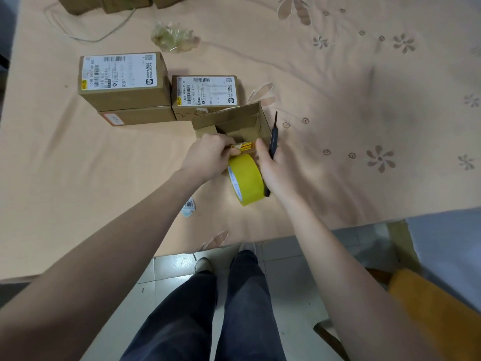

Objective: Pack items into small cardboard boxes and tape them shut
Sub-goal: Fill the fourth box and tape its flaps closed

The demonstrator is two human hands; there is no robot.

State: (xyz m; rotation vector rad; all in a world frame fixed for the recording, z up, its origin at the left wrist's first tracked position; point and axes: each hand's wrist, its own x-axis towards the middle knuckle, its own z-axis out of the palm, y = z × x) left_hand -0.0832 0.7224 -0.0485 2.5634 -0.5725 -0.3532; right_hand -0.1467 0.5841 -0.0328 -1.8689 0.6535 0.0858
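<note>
Small red-and-yellow item, long axis crosswise, pinched by left hand at one end, right hand fingers curled at the other, at the near edge of the open cardboard box, yellow tape roll just nearer, black knife in right hand.
</note>
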